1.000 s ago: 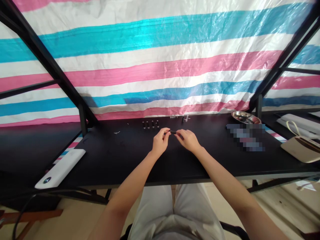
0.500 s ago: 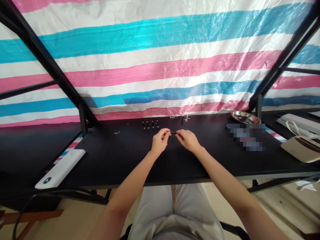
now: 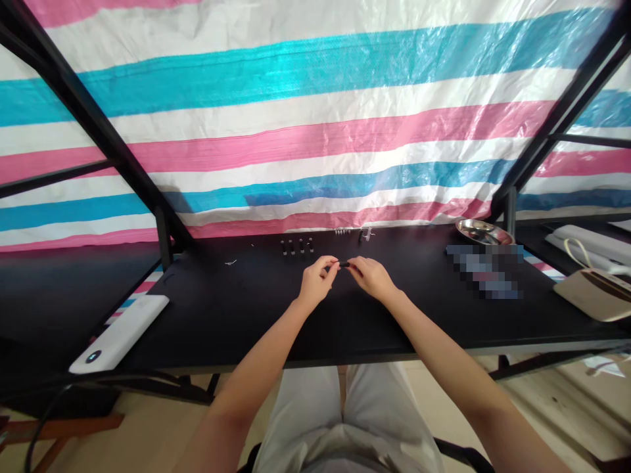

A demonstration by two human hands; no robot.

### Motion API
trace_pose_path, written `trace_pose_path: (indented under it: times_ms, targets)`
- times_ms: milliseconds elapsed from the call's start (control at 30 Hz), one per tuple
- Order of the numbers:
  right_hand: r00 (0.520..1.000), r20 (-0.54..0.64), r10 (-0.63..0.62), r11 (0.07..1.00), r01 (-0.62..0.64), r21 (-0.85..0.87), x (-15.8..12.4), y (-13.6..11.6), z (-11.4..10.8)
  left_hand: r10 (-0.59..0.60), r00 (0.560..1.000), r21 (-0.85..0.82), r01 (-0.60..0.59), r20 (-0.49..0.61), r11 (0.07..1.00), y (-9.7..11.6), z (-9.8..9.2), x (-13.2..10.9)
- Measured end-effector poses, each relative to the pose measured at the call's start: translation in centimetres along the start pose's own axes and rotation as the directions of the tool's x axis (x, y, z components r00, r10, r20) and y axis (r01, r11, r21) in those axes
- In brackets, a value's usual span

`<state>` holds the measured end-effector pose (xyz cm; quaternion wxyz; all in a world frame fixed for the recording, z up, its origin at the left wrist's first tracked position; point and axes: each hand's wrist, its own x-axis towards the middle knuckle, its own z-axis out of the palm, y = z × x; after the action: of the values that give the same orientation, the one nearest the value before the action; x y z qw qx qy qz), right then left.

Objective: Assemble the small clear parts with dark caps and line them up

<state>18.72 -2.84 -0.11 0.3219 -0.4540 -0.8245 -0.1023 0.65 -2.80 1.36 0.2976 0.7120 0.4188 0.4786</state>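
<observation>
Head cam: a small dark stick-shaped piece (image 3: 344, 264) is pinched by the bare left hand (image 3: 317, 280) and bare right hand (image 3: 372, 276), one end each, fingertips nearly closed, over the black table (image 3: 221, 315). Four slim black-and-silver pieces (image 3: 302, 246) are lined up beyond the left hand.

Look behind the long black table (image 3: 236, 309): glossy pink-white-and-blue striped plastic sheet (image 3: 315, 131) hanging, beige floor (image 3: 152, 420) beneath that table!
</observation>
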Motion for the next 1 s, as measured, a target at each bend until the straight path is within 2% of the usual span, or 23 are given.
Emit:
trace_pose_path:
  times_ms: [267,567,833,1000]
  targets:
    - [1.000,0.013,0.000,0.998,-0.001,0.067,0.0,-0.1,-0.1,-0.026,1.000,0.018,0.026,0.014,1.000,-0.3,-0.1,0.1]
    - [0.999,0.045,-0.013,0.998,0.010,0.069,0.0,-0.1,-0.2,-0.031,0.999,0.030,0.030,0.036,0.999,-0.3,0.0,0.1]
    - [0.988,0.152,-0.008,0.992,-0.011,0.122,0.0,0.1,0.7,0.004,0.999,0.230,-0.015,0.049,0.973,-1.3,-0.1,0.5]
    - [0.977,0.212,0.001,0.985,-0.037,0.166,-0.1,0.2,1.1,0.005,0.997,0.239,-0.022,0.073,0.971,-1.7,0.0,0.6]
